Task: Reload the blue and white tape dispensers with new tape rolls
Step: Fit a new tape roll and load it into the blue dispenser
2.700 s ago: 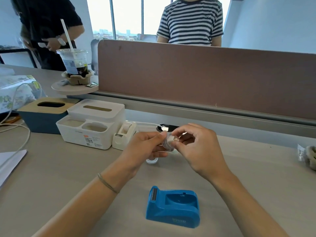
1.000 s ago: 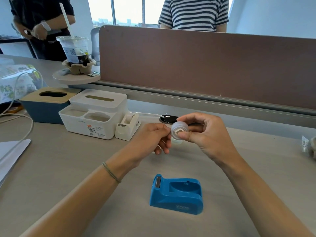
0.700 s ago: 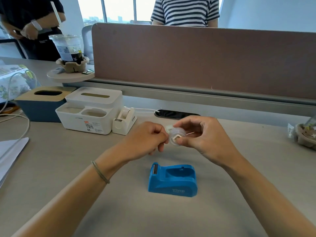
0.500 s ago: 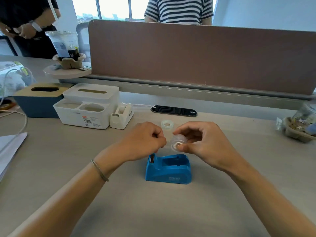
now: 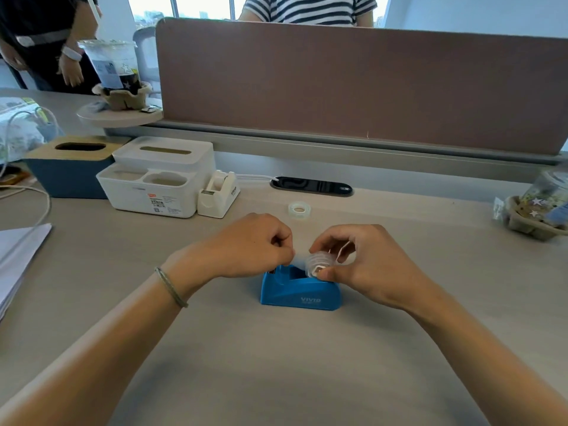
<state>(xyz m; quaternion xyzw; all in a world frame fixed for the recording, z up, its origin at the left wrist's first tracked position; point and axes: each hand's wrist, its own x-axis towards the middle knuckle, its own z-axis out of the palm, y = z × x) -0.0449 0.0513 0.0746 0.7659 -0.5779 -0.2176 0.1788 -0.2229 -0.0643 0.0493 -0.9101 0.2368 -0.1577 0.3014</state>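
Observation:
A blue tape dispenser (image 5: 299, 295) stands on the desk in front of me. Just above its open cradle my right hand (image 5: 372, 265) grips a clear tape roll (image 5: 318, 262) between thumb and fingers. My left hand (image 5: 252, 250) is closed at the dispenser's cutter end, pinching what looks like the roll's loose end. A second clear tape roll (image 5: 299, 208) lies flat on the desk behind my hands. The white tape dispenser (image 5: 218, 193) stands further back on the left, with a roll inside it.
A white tissue box organiser (image 5: 156, 176) and a blue tissue box (image 5: 67, 167) stand at the back left. A brown divider panel (image 5: 362, 84) closes the desk's far side, with two people behind it. Cups in holders (image 5: 541, 207) sit right and left. Papers (image 5: 18, 256) lie at the left edge.
Both hands have come down from above the desk to the blue dispenser, bringing the tape roll just over its cradle. The spare roll behind them has come into sight.

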